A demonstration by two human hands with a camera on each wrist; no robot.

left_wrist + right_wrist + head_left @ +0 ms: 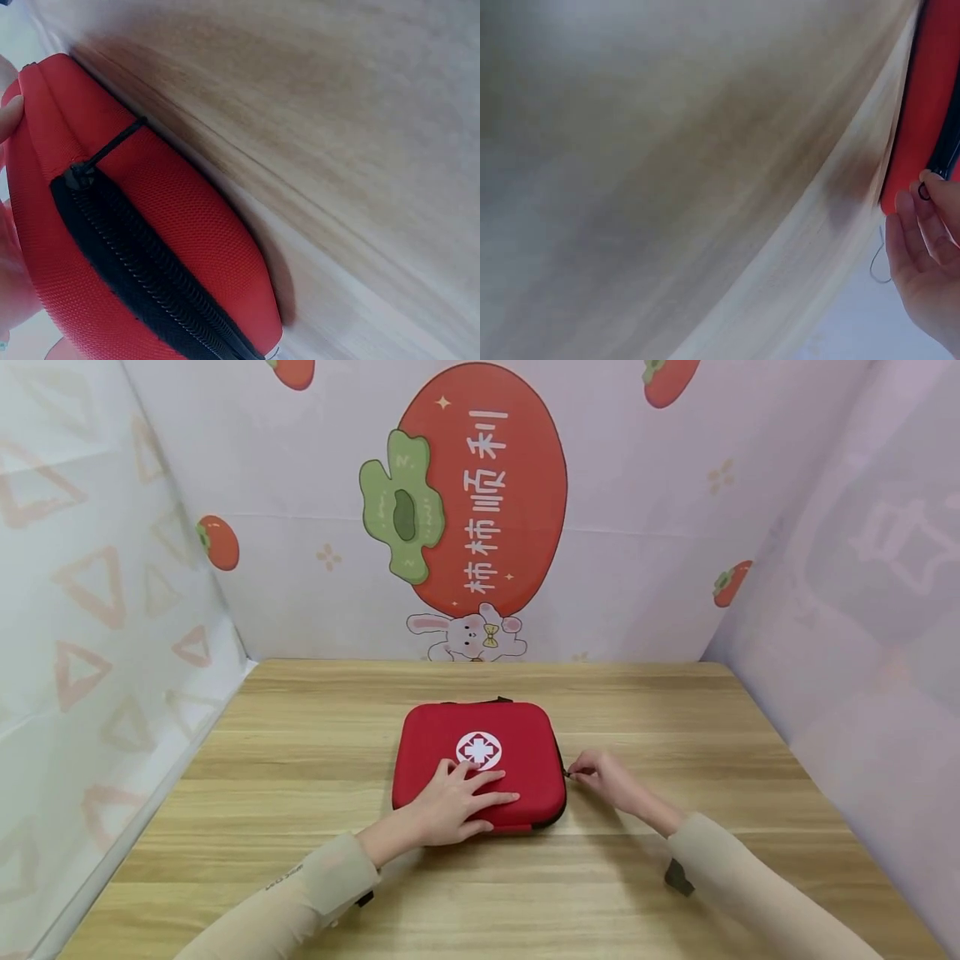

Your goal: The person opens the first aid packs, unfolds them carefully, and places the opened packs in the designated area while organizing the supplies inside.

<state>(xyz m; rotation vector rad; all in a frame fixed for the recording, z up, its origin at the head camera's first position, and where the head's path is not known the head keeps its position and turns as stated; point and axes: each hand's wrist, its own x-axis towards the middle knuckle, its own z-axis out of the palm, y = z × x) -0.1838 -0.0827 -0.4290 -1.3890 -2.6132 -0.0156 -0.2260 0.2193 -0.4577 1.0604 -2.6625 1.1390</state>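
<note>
A red zippered first-aid case [517,735] with a white cross emblem lies flat on the wooden table. My left hand [453,802] rests on its lid with fingers spread, partly over the emblem. At the case's right side, my right hand [606,777] pinches a small black zipper pull [924,192] between thumb and finger. The left wrist view shows the case's side, where a black zipper [150,274] ends at a slider [80,176] with a cord tied to it. The lid's underside and the contents are hidden.
Bare wood grain of the table [300,735] surrounds the case. White printed cloth walls [300,602] rise at the back, left and right. A black strap [495,700] shows at the case's far edge.
</note>
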